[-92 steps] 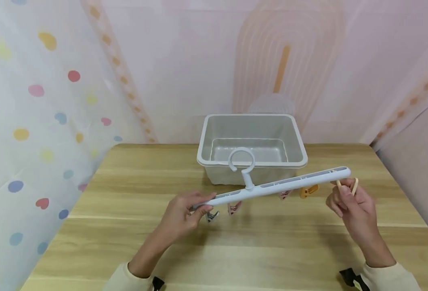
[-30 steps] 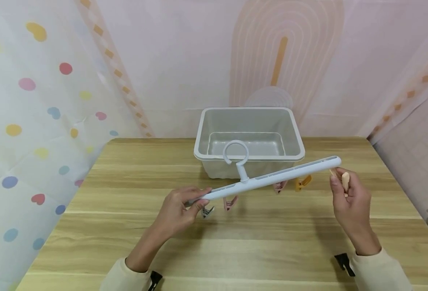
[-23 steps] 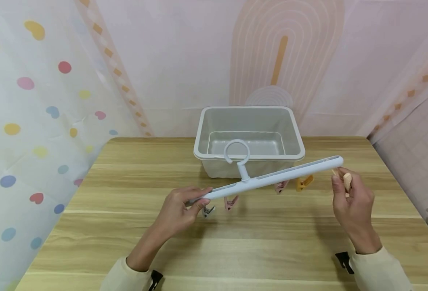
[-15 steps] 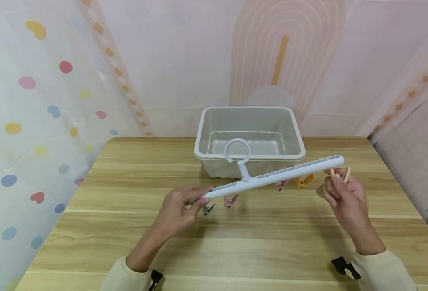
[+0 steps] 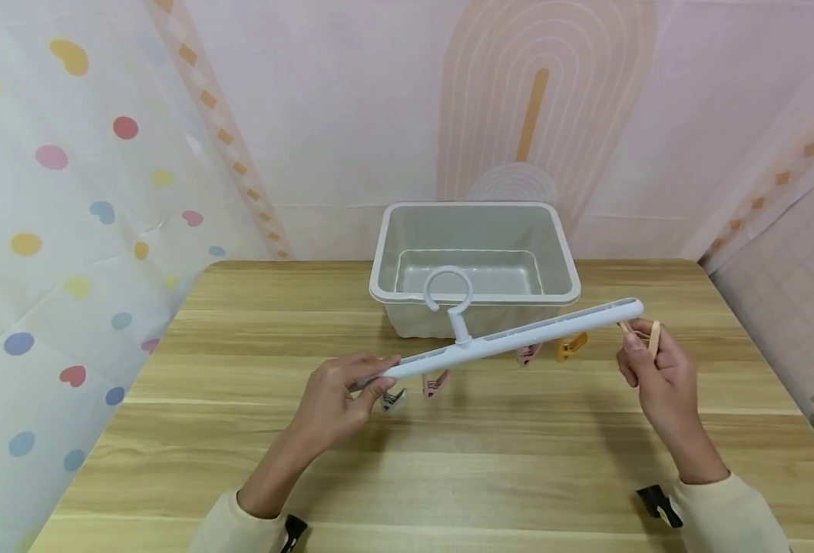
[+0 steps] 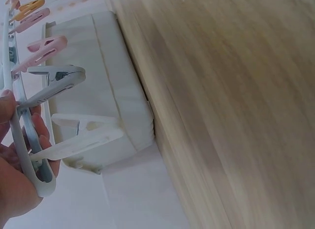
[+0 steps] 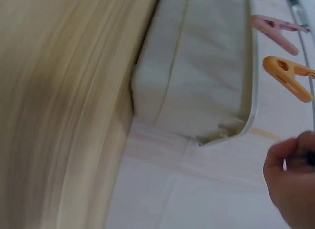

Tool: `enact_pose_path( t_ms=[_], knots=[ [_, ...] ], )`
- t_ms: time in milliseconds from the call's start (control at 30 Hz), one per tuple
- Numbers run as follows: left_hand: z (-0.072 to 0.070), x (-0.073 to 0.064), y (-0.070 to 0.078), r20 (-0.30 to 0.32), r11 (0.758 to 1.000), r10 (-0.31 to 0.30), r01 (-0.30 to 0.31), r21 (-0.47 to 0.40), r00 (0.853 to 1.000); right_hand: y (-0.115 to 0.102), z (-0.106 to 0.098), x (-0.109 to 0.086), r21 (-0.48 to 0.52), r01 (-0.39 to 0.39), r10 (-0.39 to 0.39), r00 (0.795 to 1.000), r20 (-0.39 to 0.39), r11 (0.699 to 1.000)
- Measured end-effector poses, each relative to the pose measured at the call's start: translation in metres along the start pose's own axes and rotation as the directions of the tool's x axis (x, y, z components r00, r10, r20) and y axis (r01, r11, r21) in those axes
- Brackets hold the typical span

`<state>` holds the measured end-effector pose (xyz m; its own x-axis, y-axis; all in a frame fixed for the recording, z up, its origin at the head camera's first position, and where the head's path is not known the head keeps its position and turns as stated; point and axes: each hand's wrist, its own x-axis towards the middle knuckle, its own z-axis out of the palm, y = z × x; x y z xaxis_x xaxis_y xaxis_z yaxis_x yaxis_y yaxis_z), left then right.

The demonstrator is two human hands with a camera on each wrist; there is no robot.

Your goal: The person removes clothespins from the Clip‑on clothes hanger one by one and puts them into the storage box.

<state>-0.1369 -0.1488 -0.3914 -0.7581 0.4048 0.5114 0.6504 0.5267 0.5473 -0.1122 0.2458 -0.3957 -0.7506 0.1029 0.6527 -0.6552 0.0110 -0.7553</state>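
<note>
A pale blue clip hanger [image 5: 545, 333] is held above the table, its right end higher and its round hook upward. My left hand [image 5: 338, 395] grips its left end between thumb and fingers. At the other end, my right hand [image 5: 666, 380] pinches a cream clothespin [image 5: 654, 338] just under the bar; the right wrist view hides this clip. Below the bar hang two pink clothespins [image 5: 435, 383], an orange clothespin [image 5: 570, 347] and a grey clothespin [image 5: 393, 399]. The left wrist view also shows a white clothespin [image 6: 83, 140] beside my left hand.
Behind the hanger, a light grey plastic bin [image 5: 476, 299] stands at the back of the wooden table [image 5: 448, 491]. A patterned cloth backdrop [image 5: 345, 115] rises behind and to the left. Black straps [image 5: 658, 505] show at both sleeves.
My right fingers have shifted on the cream clothespin, curling, opening out and curling around it again. The hanger's right end has moved slightly left and down since half a second ago. My left hand keeps its grip.
</note>
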Motion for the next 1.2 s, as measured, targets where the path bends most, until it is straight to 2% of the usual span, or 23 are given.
enact_pose_path(
  t_ms=[33,100,133,200,333,367,400,433,467,500,567,600,633,667,700,733,767,833,933,1000,1033,1100,1200],
  knots=[
    [0.0,0.0,0.0,0.001,1.0,-0.001,0.001,0.0,1.0,0.0,0.0,-0.001,-0.095,0.03,-0.031,0.999,-0.017,0.995],
    [0.0,0.0,-0.001,0.004,1.0,-0.004,0.004,0.002,1.0,0.0,0.0,-0.001,-0.297,0.077,-0.094,0.995,-0.041,0.952],
    [0.0,0.0,-0.001,0.005,1.0,-0.006,0.006,0.002,1.0,-0.001,0.0,-0.001,-0.397,0.101,-0.129,0.991,-0.045,0.912],
    [0.0,0.0,-0.001,0.007,1.0,-0.009,0.009,0.0,1.0,-0.001,-0.001,-0.001,-0.577,0.165,-0.222,0.975,-0.029,0.8],
    [0.0,0.001,-0.002,0.01,1.0,-0.008,0.008,-0.009,1.0,0.003,-0.004,0.003,-0.754,0.304,-0.423,0.905,0.038,0.582],
    [0.0,0.001,-0.002,0.01,1.0,-0.007,0.007,-0.01,1.0,0.005,-0.005,0.004,-0.774,0.324,-0.458,0.888,0.051,0.544],
    [0.001,0.001,-0.002,0.01,1.0,-0.006,0.006,-0.011,1.0,0.006,-0.005,0.005,-0.78,0.336,-0.477,0.877,0.055,0.528],
    [0.001,0.001,-0.002,0.01,1.0,-0.004,0.004,-0.01,1.0,0.006,-0.005,0.005,-0.77,0.338,-0.478,0.877,0.048,0.542],
    [0.001,0.001,-0.001,0.009,1.0,-0.003,0.003,-0.008,1.0,0.006,-0.005,0.004,-0.75,0.327,-0.457,0.889,0.037,0.575],
    [0.001,0.001,-0.001,0.008,1.0,-0.001,0.001,-0.005,1.0,0.006,-0.004,0.004,-0.711,0.31,-0.421,0.907,0.022,0.631],
    [0.0,0.001,-0.001,0.004,1.0,0.004,-0.004,-0.002,1.0,0.005,-0.003,0.003,-0.531,0.273,-0.323,0.947,-0.001,0.802],
    [0.0,0.001,-0.001,0.001,1.0,0.007,-0.007,0.0,1.0,0.004,-0.002,0.002,-0.403,0.244,-0.267,0.964,-0.002,0.882],
    [0.0,0.001,-0.001,-0.001,1.0,0.009,-0.009,0.002,1.0,0.003,-0.001,0.002,-0.251,0.21,-0.214,0.977,0.011,0.945],
    [-0.001,0.001,-0.001,-0.003,1.0,0.011,-0.011,0.003,1.0,0.003,0.0,0.002,-0.091,0.168,-0.165,0.986,0.034,0.982],
    [-0.001,0.001,-0.001,-0.004,1.0,0.011,-0.011,0.002,1.0,0.004,0.001,0.002,0.078,0.122,-0.127,0.99,0.068,0.989],
    [-0.001,0.001,0.0,-0.005,1.0,0.011,-0.011,0.002,1.0,0.004,0.002,0.002,0.234,0.064,-0.092,0.99,0.109,0.97],
    [-0.001,0.001,0.0,-0.004,1.0,0.01,-0.01,0.002,1.0,0.004,0.002,0.002,0.348,0.004,-0.061,0.986,0.154,0.937],
    [-0.001,0.001,0.0,-0.003,1.0,0.008,-0.008,0.002,1.0,0.004,0.003,0.002,0.53,-0.125,-0.009,0.97,0.243,0.839],
    [-0.001,0.001,0.001,-0.007,1.0,0.01,-0.01,0.007,1.0,0.003,0.003,0.001,0.67,-0.272,0.04,0.94,0.34,0.691],
    [-0.001,0.001,0.001,-0.014,1.0,0.016,-0.016,0.013,1.0,0.003,0.003,0.001,0.702,-0.314,0.051,0.928,0.369,0.64],
    [-0.001,0.001,0.001,-0.018,1.0,0.02,-0.019,0.016,1.0,0.002,0.003,0.001,0.703,-0.319,0.056,0.927,0.37,0.635],
    [-0.001,0.001,0.001,-0.023,1.0,0.024,-0.023,0.02,0.999,0.002,0.004,0.0,0.686,-0.301,0.069,0.936,0.344,0.663],
    [-0.001,0.001,0.001,-0.023,0.999,0.025,-0.024,0.02,0.999,0.0,0.007,0.0,0.612,-0.231,0.077,0.96,0.268,0.756]
  ],
)
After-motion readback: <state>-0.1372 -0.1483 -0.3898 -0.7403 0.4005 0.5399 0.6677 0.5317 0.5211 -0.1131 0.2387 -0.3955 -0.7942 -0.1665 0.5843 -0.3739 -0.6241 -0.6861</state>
